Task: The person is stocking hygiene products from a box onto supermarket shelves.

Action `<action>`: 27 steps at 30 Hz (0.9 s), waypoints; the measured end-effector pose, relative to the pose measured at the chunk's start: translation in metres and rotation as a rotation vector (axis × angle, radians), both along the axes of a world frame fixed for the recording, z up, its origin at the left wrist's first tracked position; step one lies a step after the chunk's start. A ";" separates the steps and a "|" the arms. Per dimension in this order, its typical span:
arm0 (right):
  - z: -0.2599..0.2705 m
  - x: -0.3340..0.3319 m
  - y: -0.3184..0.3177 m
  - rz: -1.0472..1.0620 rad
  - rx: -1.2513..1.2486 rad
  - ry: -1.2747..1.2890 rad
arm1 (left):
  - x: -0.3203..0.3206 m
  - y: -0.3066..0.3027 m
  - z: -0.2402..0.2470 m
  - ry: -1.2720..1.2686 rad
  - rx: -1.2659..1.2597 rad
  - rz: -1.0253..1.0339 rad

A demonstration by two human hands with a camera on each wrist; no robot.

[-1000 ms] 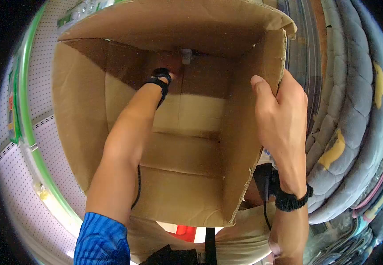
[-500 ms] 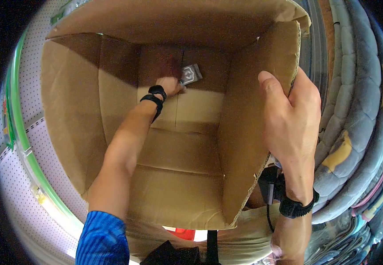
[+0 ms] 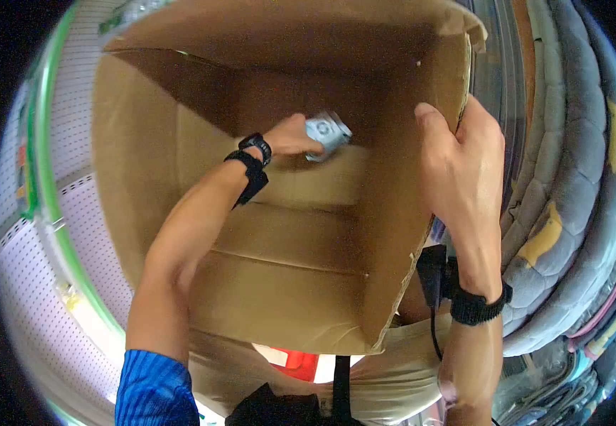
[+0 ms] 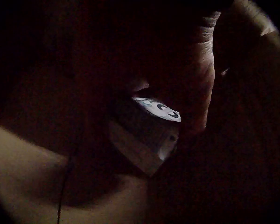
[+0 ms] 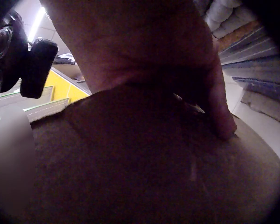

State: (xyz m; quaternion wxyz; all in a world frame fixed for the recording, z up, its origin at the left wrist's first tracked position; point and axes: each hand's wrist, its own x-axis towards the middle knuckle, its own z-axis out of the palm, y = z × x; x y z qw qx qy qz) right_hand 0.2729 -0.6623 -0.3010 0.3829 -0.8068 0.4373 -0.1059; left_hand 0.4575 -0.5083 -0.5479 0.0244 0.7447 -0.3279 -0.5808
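Deep inside a large open cardboard box (image 3: 279, 298), my left hand (image 3: 292, 135) pinches a small white packet (image 3: 328, 135) with dark print. The packet looks blurred in the head view and sticks out to the right of the fingers. In the dark left wrist view, the packet (image 4: 158, 112) shows a pale printed face and a shadowed side, beside the hand (image 4: 205, 79). My right hand (image 3: 462, 167) grips the box's right wall at its upper edge, thumb inside. From the right wrist, that hand (image 5: 144, 51) arches over the cardboard edge, fingers against the wall (image 5: 130, 154).
Thick grey quilted bedding (image 3: 571, 163) with yellow patches hangs close along the right. Perforated white shelving (image 3: 88, 234) with a green edge strip (image 3: 52, 170) stands at left. Plastic-wrapped goods (image 3: 557, 383) lie low at right. Something red (image 3: 301, 363) shows below the box.
My left hand has risen from the box's floor and moved right and nearer, bringing the packet up off the bottom. The right hand keeps its grip on the wall.
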 end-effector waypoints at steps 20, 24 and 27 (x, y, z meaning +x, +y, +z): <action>0.020 -0.018 -0.022 0.134 0.595 0.036 | -0.047 0.153 0.317 0.150 -0.687 0.703; 0.022 -0.017 -0.020 0.074 0.438 0.132 | -0.041 0.161 0.332 -0.152 -0.815 0.659; 0.041 -0.016 -0.016 0.041 0.454 0.113 | -0.029 0.169 0.361 -0.471 -0.866 0.603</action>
